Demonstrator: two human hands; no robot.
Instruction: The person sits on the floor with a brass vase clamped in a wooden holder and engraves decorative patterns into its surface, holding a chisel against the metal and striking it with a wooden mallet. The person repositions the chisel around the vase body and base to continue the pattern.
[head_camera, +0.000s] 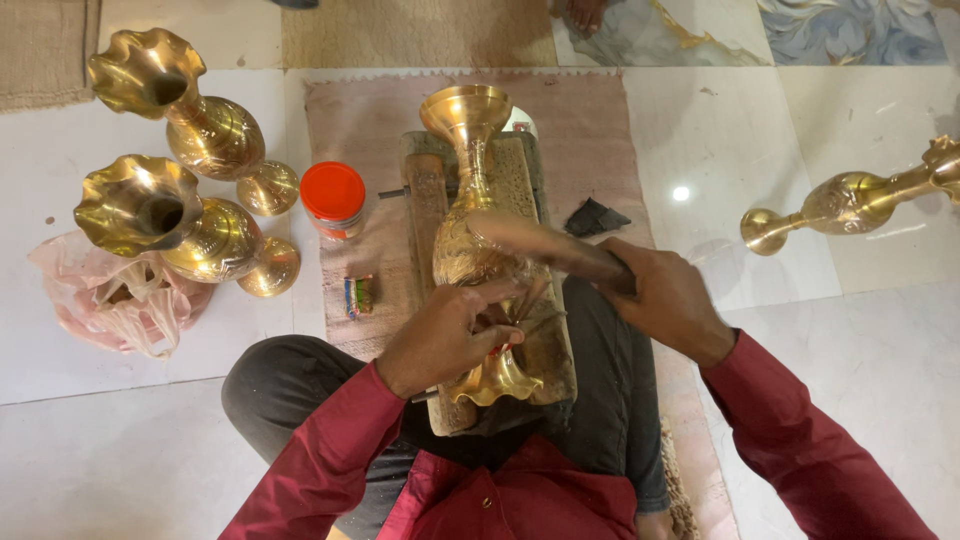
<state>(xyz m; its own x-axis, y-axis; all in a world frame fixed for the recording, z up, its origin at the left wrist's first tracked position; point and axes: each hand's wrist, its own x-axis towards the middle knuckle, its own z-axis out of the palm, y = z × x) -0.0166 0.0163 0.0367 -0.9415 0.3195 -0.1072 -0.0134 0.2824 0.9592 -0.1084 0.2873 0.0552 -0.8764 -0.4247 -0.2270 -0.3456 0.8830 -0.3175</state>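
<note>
At the centre of the frame a brass vase (470, 215) lies on its side along a worn wooden block (428, 200), foot toward the top of the picture and fluted mouth toward the person's lap, so its patterned belly faces up and is easy to reach. The left hand (445, 335) rests over the lower body of the vase, fingers curled and pinching a thin tool against the metal, which also seems to keep the vase from rolling. The right hand (665, 295) is closed round the handle of a mallet (545, 245), its blurred head hanging over the vase's belly.

A pinkish mat (600, 130) under the block cushions it on the pale tiled floor. At the upper left stand two finished-looking vases (190, 120), beside a red-lidded jar (333, 200) and a crumpled pink bag (110, 295). Another vase (850, 200) lies at the right edge, well apart.
</note>
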